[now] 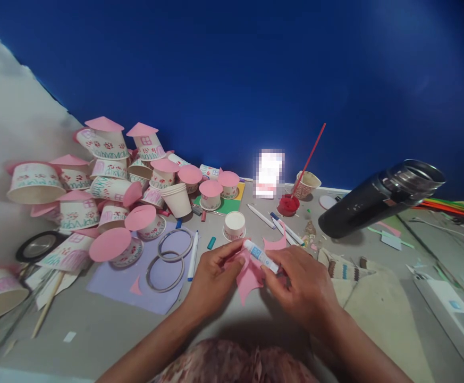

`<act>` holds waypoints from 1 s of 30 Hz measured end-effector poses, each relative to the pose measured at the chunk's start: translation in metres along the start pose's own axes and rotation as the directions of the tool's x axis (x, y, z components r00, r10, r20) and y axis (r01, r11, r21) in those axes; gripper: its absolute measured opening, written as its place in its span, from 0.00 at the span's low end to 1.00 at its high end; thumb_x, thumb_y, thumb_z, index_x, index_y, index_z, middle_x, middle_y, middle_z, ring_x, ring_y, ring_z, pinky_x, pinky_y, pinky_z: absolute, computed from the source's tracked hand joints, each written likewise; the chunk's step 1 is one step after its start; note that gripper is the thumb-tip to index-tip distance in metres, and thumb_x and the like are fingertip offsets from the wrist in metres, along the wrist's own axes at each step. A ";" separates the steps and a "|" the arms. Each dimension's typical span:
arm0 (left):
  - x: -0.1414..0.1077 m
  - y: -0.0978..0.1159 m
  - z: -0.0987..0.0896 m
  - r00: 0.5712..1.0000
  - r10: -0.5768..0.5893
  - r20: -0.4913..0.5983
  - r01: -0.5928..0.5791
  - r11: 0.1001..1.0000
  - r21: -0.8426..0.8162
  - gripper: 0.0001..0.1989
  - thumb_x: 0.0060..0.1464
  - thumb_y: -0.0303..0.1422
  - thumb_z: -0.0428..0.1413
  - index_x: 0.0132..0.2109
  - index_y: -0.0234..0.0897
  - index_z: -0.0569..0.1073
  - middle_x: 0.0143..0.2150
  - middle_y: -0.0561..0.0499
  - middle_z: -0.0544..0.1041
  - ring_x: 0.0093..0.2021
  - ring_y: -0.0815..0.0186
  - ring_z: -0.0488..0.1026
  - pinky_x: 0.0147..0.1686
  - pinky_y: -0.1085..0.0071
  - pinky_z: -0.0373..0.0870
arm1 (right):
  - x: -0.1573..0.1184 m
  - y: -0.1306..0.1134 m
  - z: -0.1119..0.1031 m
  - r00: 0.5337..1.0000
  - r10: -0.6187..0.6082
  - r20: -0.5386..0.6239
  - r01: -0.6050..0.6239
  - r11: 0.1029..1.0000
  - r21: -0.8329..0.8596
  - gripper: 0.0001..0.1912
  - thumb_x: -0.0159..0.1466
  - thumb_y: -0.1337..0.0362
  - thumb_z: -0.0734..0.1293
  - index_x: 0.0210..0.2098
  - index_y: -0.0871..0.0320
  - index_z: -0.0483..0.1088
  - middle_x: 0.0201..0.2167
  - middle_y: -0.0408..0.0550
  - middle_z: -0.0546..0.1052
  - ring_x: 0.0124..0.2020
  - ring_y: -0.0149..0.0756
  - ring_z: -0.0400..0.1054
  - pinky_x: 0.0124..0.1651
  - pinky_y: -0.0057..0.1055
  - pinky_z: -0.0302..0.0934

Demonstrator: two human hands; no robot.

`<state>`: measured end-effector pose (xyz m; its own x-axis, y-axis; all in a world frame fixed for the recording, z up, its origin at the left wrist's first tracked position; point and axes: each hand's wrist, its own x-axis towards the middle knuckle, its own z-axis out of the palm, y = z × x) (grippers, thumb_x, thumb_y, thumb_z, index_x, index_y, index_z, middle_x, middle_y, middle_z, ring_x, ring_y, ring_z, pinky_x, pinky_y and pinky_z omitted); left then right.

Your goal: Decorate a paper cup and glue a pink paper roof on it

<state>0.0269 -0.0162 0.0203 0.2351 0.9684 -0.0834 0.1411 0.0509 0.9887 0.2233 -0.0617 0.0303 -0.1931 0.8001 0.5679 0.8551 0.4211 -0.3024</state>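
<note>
Pink paper (248, 281) with pointed edges is pinched between the thumb and fingers of my left hand (220, 270). My right hand (298, 276) is closed around a white and blue glue tube (261, 256), whose upper end lies over the pink paper close to my left fingertips. Just beyond my hands stands an upright decorated paper cup (234, 226) with its pale flat end up. Another scrap of pink paper (275, 242) with a curved edge lies behind the tube.
Decorated cups with pink roofs (104, 139) are piled at the left. Two metal rings (165, 271) rest on purple paper (108, 276). Markers (260, 217), a red pot (288, 205) with a stick and a lit blurred screen (270, 173) stand farther back. A dark flask (367, 205) leans right.
</note>
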 end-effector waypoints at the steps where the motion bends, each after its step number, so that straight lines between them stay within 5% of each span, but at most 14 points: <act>1: 0.000 0.000 0.000 1.000 0.004 0.013 -0.004 1.000 -0.012 0.19 0.55 0.37 0.62 0.53 0.42 0.85 0.49 0.45 0.88 0.49 0.52 0.84 0.51 0.56 0.80 | -0.001 0.000 0.000 1.000 0.007 -0.003 -0.007 1.000 0.011 0.06 0.72 0.64 0.65 0.42 0.57 0.76 0.27 0.45 0.78 0.28 0.37 0.70 0.33 0.34 0.60; 7: -0.003 0.005 -0.003 0.998 0.031 0.059 -0.034 0.999 0.039 0.24 0.52 0.32 0.62 0.57 0.43 0.83 0.56 0.47 0.85 0.57 0.50 0.82 0.60 0.53 0.76 | 0.000 -0.006 0.000 0.985 0.172 -0.003 -0.168 0.966 0.198 0.06 0.67 0.64 0.68 0.38 0.58 0.78 0.21 0.40 0.77 0.18 0.30 0.65 0.24 0.29 0.57; 11: -0.006 0.005 -0.002 0.996 0.025 0.082 -0.030 0.998 0.053 0.26 0.51 0.31 0.62 0.58 0.42 0.83 0.57 0.47 0.85 0.57 0.49 0.81 0.62 0.52 0.74 | 0.003 -0.012 -0.002 0.920 0.387 0.068 -0.388 0.870 0.304 0.08 0.65 0.63 0.68 0.31 0.56 0.77 0.13 0.34 0.68 0.13 0.27 0.60 0.19 0.26 0.53; 14: -0.007 0.001 -0.002 0.994 0.026 0.110 -0.031 0.998 0.046 0.25 0.51 0.32 0.64 0.57 0.42 0.83 0.58 0.46 0.84 0.55 0.49 0.82 0.59 0.53 0.75 | 0.004 -0.014 -0.002 0.895 0.445 0.034 -0.433 0.847 0.309 0.09 0.65 0.62 0.68 0.30 0.56 0.77 0.12 0.34 0.67 0.13 0.28 0.60 0.19 0.26 0.53; 19: -0.006 -0.001 -0.005 0.993 0.009 0.118 -0.004 0.999 -0.043 0.25 0.52 0.36 0.66 0.58 0.41 0.82 0.53 0.44 0.86 0.52 0.48 0.82 0.54 0.54 0.77 | 0.000 -0.013 0.006 0.971 0.178 -0.156 -0.155 0.976 0.151 0.10 0.72 0.62 0.65 0.39 0.57 0.77 0.21 0.41 0.77 0.17 0.30 0.66 0.25 0.28 0.61; 22: -0.004 0.002 -0.007 0.992 -0.031 0.122 0.043 0.995 -0.089 0.25 0.51 0.38 0.67 0.56 0.40 0.83 0.48 0.45 0.87 0.48 0.50 0.82 0.49 0.57 0.78 | -0.004 -0.011 0.011 0.978 0.016 -0.207 -0.011 1.000 0.026 0.11 0.76 0.62 0.63 0.43 0.60 0.76 0.24 0.44 0.78 0.21 0.33 0.69 0.27 0.30 0.62; 30: -0.001 0.001 -0.003 0.986 -0.046 0.163 0.053 0.998 -0.038 0.19 0.51 0.35 0.64 0.51 0.39 0.85 0.34 0.51 0.83 0.31 0.64 0.73 0.37 0.68 0.71 | -0.007 -0.006 0.014 0.980 -0.060 -0.191 0.055 0.998 -0.031 0.09 0.74 0.65 0.66 0.42 0.63 0.76 0.22 0.42 0.75 0.24 0.34 0.68 0.30 0.32 0.60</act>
<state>0.0236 -0.0164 0.0216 0.3820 0.9122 -0.1483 0.1170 0.1115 0.9869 0.2130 -0.0638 0.0166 -0.1484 0.6772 0.7207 0.8579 0.4506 -0.2468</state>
